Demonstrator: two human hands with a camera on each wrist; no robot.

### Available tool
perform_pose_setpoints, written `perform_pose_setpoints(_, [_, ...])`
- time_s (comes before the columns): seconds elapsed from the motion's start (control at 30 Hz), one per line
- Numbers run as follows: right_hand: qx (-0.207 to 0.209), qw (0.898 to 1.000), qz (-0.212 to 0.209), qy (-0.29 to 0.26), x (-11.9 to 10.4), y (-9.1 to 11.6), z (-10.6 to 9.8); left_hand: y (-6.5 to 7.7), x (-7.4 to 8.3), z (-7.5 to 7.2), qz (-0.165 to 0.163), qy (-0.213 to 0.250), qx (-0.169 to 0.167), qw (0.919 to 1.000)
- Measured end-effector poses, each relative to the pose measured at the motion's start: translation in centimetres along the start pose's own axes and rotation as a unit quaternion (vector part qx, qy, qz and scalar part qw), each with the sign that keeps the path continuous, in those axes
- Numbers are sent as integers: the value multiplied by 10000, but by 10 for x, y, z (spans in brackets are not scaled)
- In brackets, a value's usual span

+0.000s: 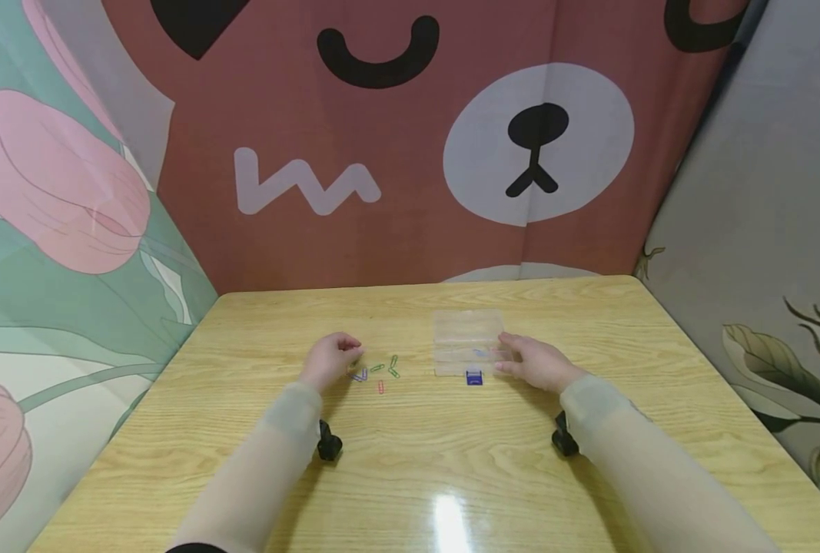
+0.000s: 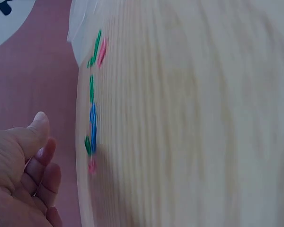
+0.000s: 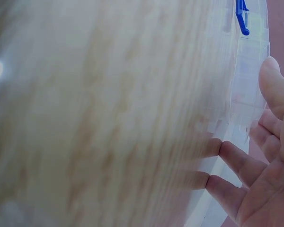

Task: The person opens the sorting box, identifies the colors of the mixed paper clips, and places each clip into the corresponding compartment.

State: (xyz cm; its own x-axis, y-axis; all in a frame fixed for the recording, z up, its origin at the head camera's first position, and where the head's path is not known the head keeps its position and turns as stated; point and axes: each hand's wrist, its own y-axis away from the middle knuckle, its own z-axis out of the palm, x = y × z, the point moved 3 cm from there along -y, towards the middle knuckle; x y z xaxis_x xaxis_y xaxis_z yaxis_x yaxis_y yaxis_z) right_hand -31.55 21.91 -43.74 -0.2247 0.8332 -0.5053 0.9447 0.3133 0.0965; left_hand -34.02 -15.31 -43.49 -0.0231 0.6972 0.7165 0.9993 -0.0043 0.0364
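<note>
My left hand [image 1: 328, 359] hovers low beside several coloured paper clips, thumb apart from the loosely bent fingers; nothing shows between them in the left wrist view. Green clips [image 1: 377, 368], a pinkish-red clip [image 1: 381, 387] and blue-purple clips [image 1: 364, 375] lie loose on the tabletop. To their right stands a clear plastic box [image 1: 444, 367], its lid [image 1: 468, 321] tipped back and a blue latch [image 1: 475, 378] at the front. A small blue item [image 1: 479, 352] shows inside. My right hand [image 1: 537, 363] is at the box's right side, fingers spread and thumb apart, two fingertips touching the table.
The wooden table [image 1: 410, 453] reaches back to a printed bear curtain [image 1: 382, 253]. Patterned cloth hangs at both sides. Black wrist cameras sit under the left wrist [image 1: 329, 442] and the right wrist [image 1: 565, 436].
</note>
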Motion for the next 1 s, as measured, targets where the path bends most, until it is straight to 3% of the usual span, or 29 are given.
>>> perform_pose_setpoints(0.37, [-2,10000,-25,-26,-1,0,1,7,-24,-18,-292,-522,137,9981])
perform_pose_setpoints(1.0, [-3,9999,-106,-66,2,-2,2,13,-29,-17,-647,-661,-147,9956])
